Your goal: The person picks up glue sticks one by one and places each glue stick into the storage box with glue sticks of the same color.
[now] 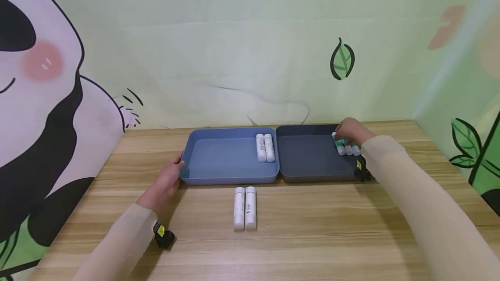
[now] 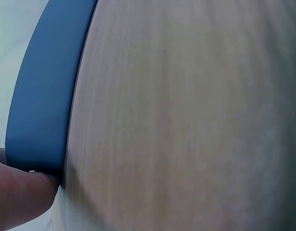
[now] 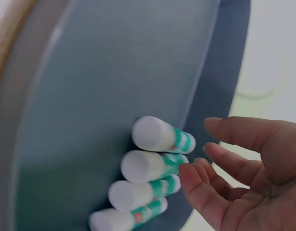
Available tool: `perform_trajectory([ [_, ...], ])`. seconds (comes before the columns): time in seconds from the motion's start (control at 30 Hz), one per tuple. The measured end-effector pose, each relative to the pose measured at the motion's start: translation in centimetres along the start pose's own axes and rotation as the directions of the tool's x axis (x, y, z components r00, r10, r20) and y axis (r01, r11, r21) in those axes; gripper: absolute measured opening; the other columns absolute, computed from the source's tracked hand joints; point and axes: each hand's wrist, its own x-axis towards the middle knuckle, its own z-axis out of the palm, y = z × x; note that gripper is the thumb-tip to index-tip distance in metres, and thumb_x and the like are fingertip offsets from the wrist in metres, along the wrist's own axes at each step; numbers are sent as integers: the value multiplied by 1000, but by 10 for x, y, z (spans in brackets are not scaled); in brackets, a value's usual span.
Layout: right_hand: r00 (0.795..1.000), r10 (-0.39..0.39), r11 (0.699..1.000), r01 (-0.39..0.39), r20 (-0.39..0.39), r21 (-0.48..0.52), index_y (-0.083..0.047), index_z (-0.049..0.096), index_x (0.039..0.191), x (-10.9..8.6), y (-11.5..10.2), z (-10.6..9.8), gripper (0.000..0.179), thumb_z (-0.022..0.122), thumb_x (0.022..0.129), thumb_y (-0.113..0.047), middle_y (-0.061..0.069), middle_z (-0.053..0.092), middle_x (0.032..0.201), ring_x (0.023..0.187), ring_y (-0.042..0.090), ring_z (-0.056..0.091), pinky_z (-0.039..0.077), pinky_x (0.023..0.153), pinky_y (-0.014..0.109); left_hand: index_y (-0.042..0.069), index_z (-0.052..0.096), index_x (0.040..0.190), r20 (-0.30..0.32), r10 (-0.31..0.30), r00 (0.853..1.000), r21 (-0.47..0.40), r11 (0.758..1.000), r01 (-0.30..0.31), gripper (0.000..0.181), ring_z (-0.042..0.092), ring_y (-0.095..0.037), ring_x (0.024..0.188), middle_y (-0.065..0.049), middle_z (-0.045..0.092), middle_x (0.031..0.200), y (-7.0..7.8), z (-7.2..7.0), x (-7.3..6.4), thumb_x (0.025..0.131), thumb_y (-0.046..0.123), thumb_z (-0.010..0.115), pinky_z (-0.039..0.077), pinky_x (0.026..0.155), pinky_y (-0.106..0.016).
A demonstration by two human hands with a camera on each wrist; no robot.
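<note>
My left hand [image 1: 169,178] holds the left end of the blue tray [image 1: 222,157], its thumb at the rim. In the left wrist view a fingertip [image 2: 25,197] presses against the tray's corner. My right hand [image 1: 351,129] reaches over the right end of the dark grey tray [image 1: 304,153]. There, several white-and-green capped tubes, like glue sticks [image 3: 155,134], lie side by side. The right wrist view shows the fingers apart, close to the tubes' far ends, with nothing gripped. Two white tubes [image 1: 265,148] lie at the blue tray's right side.
Two more white tubes [image 1: 245,208] lie side by side on the wooden table [image 1: 312,229], in front of the blue tray. The two trays stand edge to edge near the back wall [image 1: 242,68], which carries a printed panda and leaves.
</note>
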Motion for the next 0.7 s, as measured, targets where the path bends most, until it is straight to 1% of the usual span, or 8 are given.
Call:
perform_trajectory([
  [0.2,998,-65,998,65,-21,-5,16,50,140,-15,-5,-16,50,58,99,-11,36,50,145,128,48,56,57,101,51,11,1,164,4,-16,1000,10,1000,16,56,-6,-29,162,-12,-9,173,0,-1,1,111,8,18,1,133,-44],
  [0.43,996,-84,996,84,-33,-5,11,47,144,-36,-20,-33,52,55,102,-19,36,45,148,124,48,60,55,106,52,11,1,164,-2,-20,1000,15,1000,20,55,-8,-28,162,-10,-9,173,0,-2,1,111,9,18,2,133,-43],
  [0.7,987,-136,990,139,-91,27,10,44,146,-64,-32,-47,53,54,105,-21,35,47,145,127,48,54,51,109,56,12,1,164,-2,-31,1000,15,999,31,55,-8,-27,162,-9,-9,173,0,-3,1,112,11,18,1,133,-43],
])
